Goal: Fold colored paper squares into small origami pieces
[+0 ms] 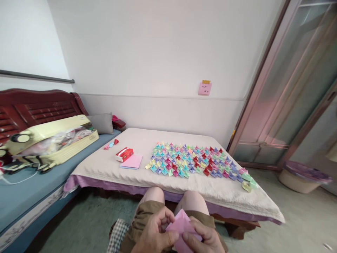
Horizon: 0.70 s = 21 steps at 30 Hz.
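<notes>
Head view: your left hand (158,230) and right hand (206,235) are close together over your lap, both clamped on one folded pink paper (181,223). It sits between them, point up, thumbs pressing the near face, fingers on the side edges; the lower end is partly covered by your right hand. Your brown shorts (142,223) are just behind it.

Ahead of your hands: cloth-covered counter (147,138). Ahead and slightly right of your right hand, rows of small folded paper pieces (189,159), many colors, set close together. Ahead and left of your left hand, a stack of flat pink sheets (133,161), blue edge showing underneath. Red tissue pack (125,154) at its far-left side; touching or partly on top, can't tell. Farther out past the pack, a few small red, blue and pink pieces (111,144).

Far left of your left hand: partly open cream suitcase (65,128) on a blue bed (19,195). Far right of your right hand: tub (300,178) with purple liner, on the floor.
</notes>
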Available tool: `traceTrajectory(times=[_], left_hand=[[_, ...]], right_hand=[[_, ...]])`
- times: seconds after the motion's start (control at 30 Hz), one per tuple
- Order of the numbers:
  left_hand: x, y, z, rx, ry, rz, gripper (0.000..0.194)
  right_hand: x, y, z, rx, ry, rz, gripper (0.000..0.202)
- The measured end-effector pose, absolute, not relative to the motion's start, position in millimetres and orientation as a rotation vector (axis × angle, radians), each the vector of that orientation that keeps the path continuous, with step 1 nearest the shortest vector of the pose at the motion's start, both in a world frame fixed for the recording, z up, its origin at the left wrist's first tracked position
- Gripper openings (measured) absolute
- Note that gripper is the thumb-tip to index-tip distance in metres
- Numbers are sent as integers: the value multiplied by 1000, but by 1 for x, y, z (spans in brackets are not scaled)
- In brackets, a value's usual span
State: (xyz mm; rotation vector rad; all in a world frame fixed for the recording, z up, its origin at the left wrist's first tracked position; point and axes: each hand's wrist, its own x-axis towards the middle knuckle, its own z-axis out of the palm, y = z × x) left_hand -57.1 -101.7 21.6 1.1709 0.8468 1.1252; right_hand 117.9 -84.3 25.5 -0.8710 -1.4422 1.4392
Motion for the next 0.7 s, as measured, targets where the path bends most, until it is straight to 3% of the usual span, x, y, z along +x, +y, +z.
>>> traceTrajectory(times=[0.27, 0.5, 0.7], left_hand=[[-56, -100, 21, 1137, 1088, 1062, 29], [-52, -102, 32, 1036, 1037, 1141, 21], [-53, -107, 33, 995, 1007, 1183, 15]], right_hand=[[115, -83, 18, -889, -1200, 1744, 22], [114, -83, 22, -850, -1131, 1770, 23], [128, -83, 34, -900, -1224, 1730, 10]])
